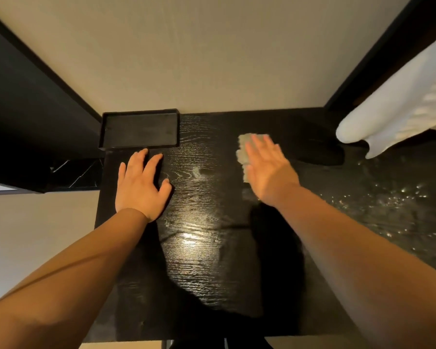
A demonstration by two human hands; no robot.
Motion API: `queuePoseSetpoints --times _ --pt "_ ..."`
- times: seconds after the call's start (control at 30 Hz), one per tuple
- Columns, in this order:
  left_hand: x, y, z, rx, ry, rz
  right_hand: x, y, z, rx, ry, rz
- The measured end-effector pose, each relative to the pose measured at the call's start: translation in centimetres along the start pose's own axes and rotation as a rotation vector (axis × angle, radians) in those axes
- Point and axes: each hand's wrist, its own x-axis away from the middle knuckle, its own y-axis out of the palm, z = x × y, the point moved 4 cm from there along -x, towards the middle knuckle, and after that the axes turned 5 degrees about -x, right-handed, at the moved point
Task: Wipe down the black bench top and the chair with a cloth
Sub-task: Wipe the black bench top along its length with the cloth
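At the tabletop's (202, 248) far-left corner sits an empty black tray (139, 129), and just before it the left hand (141, 185) lies flat, fingers spread, its grip holding nothing. Toward the far-right, the right hand (269, 172) presses open-palmed on a pale cloth (243, 149), fingers straight, not curled around it; a white towel (398, 107) hangs over the far-right corner.

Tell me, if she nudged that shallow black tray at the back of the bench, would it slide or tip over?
The black tray would probably slide, not tip: it sits low and flat, with short walls. It looks empty, so likely light. The bench top shows a raised wood grain that might add a little drag. The left hand rests just in front of it, close enough to push.
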Motion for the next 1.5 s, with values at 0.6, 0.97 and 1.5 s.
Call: queuePoseSetpoints --times 0.6,0.97,1.5 --pt "1.4 -0.2 4.2 0.057 -0.091 0.020 4.4 0.1 0.8 0.017 -0.016 -0.010" --pt "-3.5 2.8 15.2 -0.006 0.087 -0.034 3.0 0.2 -0.5 0.003 -0.158 -0.089" --pt "-3.8 3.1 15.0 -0.041 0.106 -0.044 -1.2 -1.5 2.8 -0.041 -0.140 -0.010"
